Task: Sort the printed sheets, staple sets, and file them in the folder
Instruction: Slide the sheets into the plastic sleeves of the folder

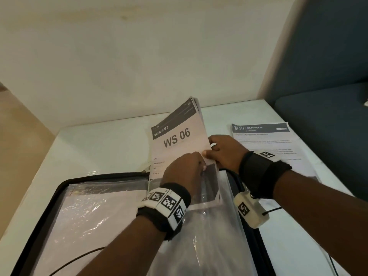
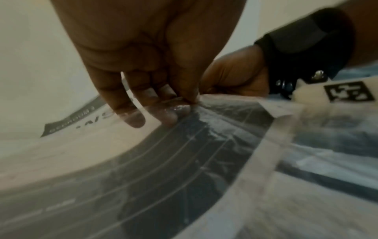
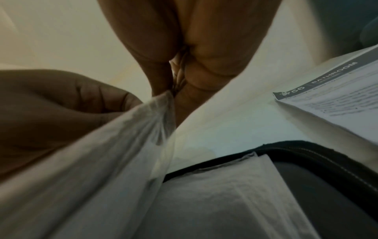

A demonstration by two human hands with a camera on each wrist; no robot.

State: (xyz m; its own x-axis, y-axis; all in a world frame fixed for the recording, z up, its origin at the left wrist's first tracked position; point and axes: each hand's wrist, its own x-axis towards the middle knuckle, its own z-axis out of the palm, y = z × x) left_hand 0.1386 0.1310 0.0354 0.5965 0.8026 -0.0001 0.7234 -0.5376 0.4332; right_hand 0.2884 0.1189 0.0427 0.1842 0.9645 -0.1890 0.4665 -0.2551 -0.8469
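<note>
The filing step is in progress, I think. The set headed "WS 06" (image 1: 175, 136) stands tilted at 12 o'clock from the two hands, its lower end already inside a clear plastic sleeve (image 1: 209, 226) of the open black folder (image 1: 65, 182), its upper part well outside. The left hand (image 1: 184, 172) lies on the sheet's lower part and its fingertips (image 2: 178, 111) pinch the sleeve's transparent edge, as the left wrist view shows. The right hand (image 1: 225, 152), at 3 o'clock of the set, pinches the other layer of the sleeve mouth between thumb and fingers and pulls it open; whether it also grasps the paper edge I cannot tell.

The sleeve at 9 o'clock already seems to hold a sheet. A second stack headed "BATHROOM" (image 1: 264, 140) lies flat on the white table (image 1: 99, 148) at 3 o'clock of the folder, not yet filed. No stapler is visible, and I cannot see any staple on either set. So this set must slide fully down, and the bathroom sheets remain.
</note>
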